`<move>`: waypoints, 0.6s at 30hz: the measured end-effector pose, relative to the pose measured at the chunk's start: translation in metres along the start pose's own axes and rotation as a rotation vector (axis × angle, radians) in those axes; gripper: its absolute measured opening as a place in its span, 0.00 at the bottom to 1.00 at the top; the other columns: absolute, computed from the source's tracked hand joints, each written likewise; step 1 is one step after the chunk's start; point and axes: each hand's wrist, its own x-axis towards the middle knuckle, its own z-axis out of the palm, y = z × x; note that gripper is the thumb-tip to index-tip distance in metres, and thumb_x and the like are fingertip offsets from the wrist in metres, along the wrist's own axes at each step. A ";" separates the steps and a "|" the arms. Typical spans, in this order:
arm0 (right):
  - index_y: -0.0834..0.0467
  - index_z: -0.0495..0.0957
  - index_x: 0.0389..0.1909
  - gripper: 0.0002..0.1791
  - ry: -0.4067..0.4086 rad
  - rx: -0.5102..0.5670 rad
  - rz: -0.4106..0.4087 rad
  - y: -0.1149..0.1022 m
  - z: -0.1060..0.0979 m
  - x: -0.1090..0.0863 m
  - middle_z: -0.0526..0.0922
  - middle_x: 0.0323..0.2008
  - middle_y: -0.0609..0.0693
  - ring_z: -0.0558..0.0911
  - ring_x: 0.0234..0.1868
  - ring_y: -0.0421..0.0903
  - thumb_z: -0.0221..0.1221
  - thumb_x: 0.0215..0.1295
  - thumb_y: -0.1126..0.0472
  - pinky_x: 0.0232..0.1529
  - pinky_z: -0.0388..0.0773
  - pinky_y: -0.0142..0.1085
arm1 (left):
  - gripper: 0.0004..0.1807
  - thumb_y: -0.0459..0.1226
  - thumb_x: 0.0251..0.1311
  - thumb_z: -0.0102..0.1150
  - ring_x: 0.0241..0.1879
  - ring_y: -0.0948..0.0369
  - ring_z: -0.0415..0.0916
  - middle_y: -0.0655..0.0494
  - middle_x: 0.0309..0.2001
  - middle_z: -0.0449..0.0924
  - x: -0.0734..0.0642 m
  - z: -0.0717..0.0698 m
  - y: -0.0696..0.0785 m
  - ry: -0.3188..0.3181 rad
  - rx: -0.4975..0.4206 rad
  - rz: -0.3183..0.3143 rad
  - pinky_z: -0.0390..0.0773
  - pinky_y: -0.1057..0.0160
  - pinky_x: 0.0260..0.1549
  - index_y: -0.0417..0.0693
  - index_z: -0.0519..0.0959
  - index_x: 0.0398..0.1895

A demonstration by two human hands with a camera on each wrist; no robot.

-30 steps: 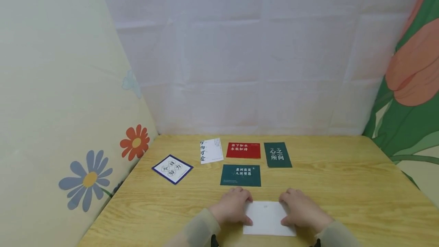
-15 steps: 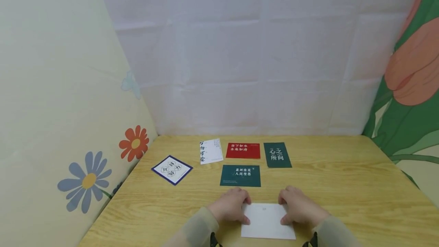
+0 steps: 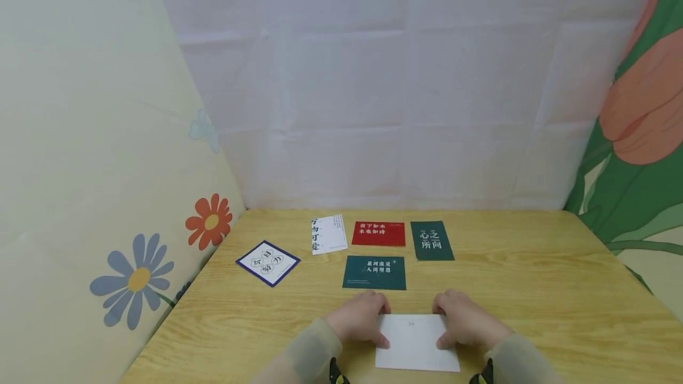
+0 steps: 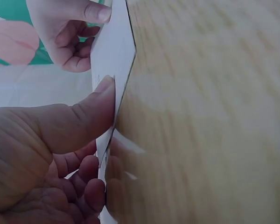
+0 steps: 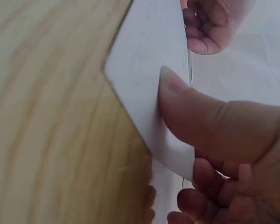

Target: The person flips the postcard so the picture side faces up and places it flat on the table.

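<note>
A white card (image 3: pixel 416 345) with a small faint mark at its far edge lies low in the head view, close to the tabletop. At its left side, my left hand (image 3: pixel 360 317) pinches it, thumb on top and curled fingers at the edge. My right hand (image 3: pixel 469 322) grips the opposite side in the same way. In the right wrist view, the card (image 5: pixel 140 70) bends under the thumb near its edge. The left wrist view has the card (image 4: pixel 111 56) slanting close above the wood, its lower part partly behind my left thumb.
Beyond the hands lie a teal card (image 3: pixel 373 272), a red card (image 3: pixel 379 234), a dark green card (image 3: pixel 432 240), a white card with black characters (image 3: pixel 329 234) and a blue-bordered card (image 3: pixel 268 263). A pale cloth (image 3: pixel 405 105) hangs behind the wooden table (image 3: pixel 533 289).
The white card has shifted slightly left and nearer, and both hands have moved a little with it. The other cards lie as before.
</note>
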 end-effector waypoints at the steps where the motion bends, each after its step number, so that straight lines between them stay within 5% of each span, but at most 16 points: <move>1: 0.56 0.76 0.37 0.23 0.002 -0.005 -0.001 0.000 0.000 0.000 0.72 0.35 0.49 0.69 0.37 0.48 0.77 0.40 0.60 0.44 0.72 0.46 | 0.23 0.46 0.41 0.77 0.38 0.62 0.68 0.64 0.38 0.72 0.000 0.000 0.000 -0.001 0.005 0.001 0.74 0.59 0.47 0.58 0.77 0.42; 7: 0.55 0.77 0.38 0.23 0.010 0.014 0.010 -0.001 0.000 -0.002 0.71 0.36 0.49 0.70 0.37 0.48 0.77 0.40 0.61 0.41 0.72 0.45 | 0.23 0.46 0.41 0.77 0.38 0.61 0.66 0.64 0.37 0.71 -0.002 -0.002 0.002 0.001 0.031 0.004 0.74 0.60 0.44 0.59 0.76 0.40; 18: 0.55 0.76 0.33 0.08 0.031 0.149 0.086 -0.002 0.000 -0.004 0.76 0.30 0.48 0.73 0.30 0.47 0.65 0.56 0.68 0.32 0.73 0.40 | 0.14 0.38 0.51 0.72 0.32 0.60 0.71 0.63 0.32 0.75 -0.001 0.002 -0.003 0.044 -0.127 -0.026 0.74 0.58 0.37 0.57 0.77 0.38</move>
